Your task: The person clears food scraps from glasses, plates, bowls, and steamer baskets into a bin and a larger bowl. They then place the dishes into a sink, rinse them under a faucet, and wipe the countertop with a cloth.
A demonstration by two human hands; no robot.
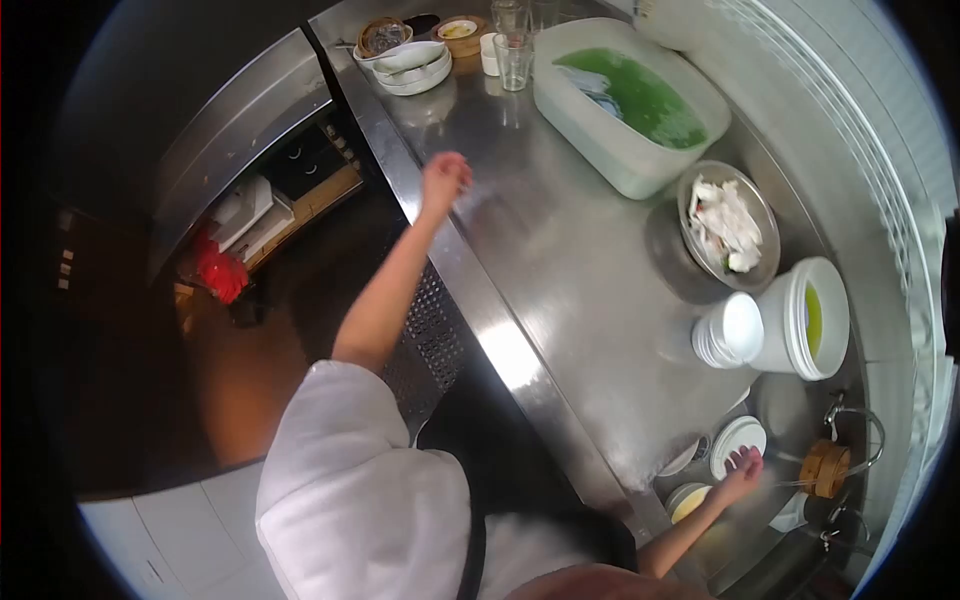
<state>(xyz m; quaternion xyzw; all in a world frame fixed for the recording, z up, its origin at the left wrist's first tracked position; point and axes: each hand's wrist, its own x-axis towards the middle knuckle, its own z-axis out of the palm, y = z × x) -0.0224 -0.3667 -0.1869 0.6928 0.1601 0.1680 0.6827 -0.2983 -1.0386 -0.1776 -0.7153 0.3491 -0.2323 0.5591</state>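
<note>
One small, round white plate (736,436) sits touching the right hand (745,470).

Left hand (445,180) is smeared by blur, grip unreadable. Glasses (520,12) up top are clipped by the frame edge. Right hand (742,466) covers part of a white plate (733,438), too small to tell if it's gripping; its forearm half hides a yellow bowl (686,502).
</note>
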